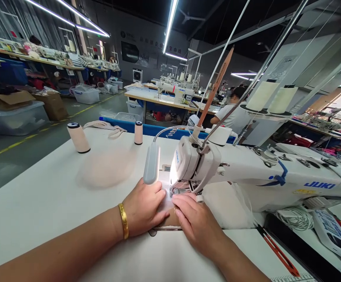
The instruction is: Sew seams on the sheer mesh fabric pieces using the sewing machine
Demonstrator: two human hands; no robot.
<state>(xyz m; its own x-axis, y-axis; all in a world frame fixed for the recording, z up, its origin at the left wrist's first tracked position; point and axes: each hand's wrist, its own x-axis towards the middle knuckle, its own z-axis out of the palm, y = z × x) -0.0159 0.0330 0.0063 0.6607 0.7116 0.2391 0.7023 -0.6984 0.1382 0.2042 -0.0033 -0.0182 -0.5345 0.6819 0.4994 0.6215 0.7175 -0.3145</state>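
Firstly, one small work piece (170,217), tan at its near edge and pale toward the far side: flat on the table (41,219), below the needle area, between the two hands. One left hand (145,205), palm down at the left edge of the piece; fingers together and bent, thumb spread to the right. One right hand (196,217), palm down at the right; fingers together, tips just beside the presser foot (172,192), thumb set apart toward the near side. Whether either hand pinches the material, cannot tell.

One bracelet (124,221), gold-coloured, on the left wrist. One sewing machine (243,172), white, blue lettering, blue tie (280,178) on its arm. One lamp (152,164) on a bent flexible neck, over the left hand. One sheer pale piece (108,168), left on the table; another sheer panel (226,203), right of the needle.

Two pinkish spools, far left: a larger (78,138), a smaller (138,133). One pencil (216,86), brown, upright and leaning right. One orange-and-black tool (279,250), near right, beside a long black tray (302,246). One coiled white cable (298,218), right.
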